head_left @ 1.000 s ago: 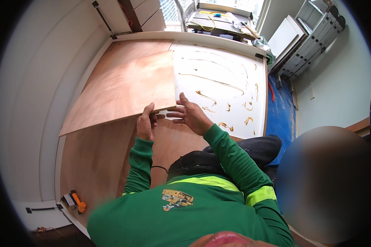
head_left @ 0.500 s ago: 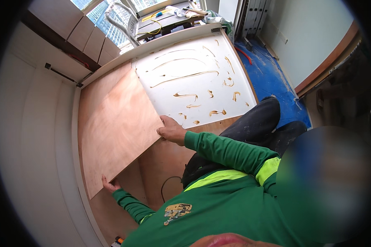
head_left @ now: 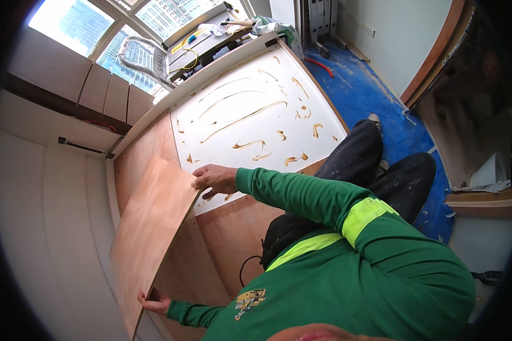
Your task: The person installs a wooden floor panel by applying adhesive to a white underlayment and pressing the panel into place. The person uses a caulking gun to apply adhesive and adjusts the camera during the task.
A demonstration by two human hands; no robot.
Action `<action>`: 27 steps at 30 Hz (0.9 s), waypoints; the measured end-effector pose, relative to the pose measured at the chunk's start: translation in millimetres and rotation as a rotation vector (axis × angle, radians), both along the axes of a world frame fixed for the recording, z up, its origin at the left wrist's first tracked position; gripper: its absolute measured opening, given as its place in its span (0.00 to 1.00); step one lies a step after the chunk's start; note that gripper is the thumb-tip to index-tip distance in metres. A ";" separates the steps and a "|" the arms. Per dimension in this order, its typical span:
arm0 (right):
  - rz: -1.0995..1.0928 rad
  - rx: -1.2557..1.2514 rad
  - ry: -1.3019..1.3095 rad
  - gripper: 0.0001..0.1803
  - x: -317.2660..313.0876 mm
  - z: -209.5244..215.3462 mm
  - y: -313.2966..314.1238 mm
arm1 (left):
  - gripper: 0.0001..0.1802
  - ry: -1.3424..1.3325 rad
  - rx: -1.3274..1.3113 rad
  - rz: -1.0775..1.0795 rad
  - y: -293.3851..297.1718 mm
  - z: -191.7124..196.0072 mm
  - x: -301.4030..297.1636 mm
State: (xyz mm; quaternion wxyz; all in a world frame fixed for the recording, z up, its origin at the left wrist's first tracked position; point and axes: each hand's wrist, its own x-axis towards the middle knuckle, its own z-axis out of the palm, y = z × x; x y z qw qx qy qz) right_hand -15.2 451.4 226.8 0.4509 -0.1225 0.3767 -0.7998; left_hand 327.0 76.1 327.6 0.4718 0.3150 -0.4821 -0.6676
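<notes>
Between my two hands a reddish-brown plywood sheet [head_left: 148, 221] stands tilted, its near edge lifted off the wooden base. My right hand [head_left: 216, 178] pinches its upper right corner. Farther down the same edge, my left hand [head_left: 155, 302] grips the sheet with fingers wrapped round it. To the right of the sheet lies a white panel [head_left: 233, 122] streaked with brown adhesive [head_left: 246, 120] in lines and dabs. Bare plywood base [head_left: 233, 230] shows beneath and beside the lifted sheet.
A pale raised rim [head_left: 196, 85] borders the far side. Behind it stands a work table [head_left: 202, 42] holding tools and a yellow cord. Blue sheeting [head_left: 355, 91] covers the floor at right, near my bent legs [head_left: 352, 156]. A white wall [head_left: 34, 227] rises at left.
The plywood sheet has shifted left and toward me and tilted up more steeply, uncovering base at its far end. Both hands have kept their hold. My view has turned somewhat.
</notes>
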 end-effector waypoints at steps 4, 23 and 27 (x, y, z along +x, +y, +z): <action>0.220 0.159 -0.036 0.19 31.1 -34.3 -10.4 | 0.27 -0.167 -0.220 0.151 4.1 69.8 -0.2; -0.188 0.004 0.865 0.81 46.7 185.9 43.4 | 0.28 -0.340 -1.060 -0.119 207.3 134.8 -182.6; -0.279 -0.050 0.741 0.74 50.8 166.7 22.5 | 0.32 -0.316 -0.975 -0.441 239.2 119.3 -190.1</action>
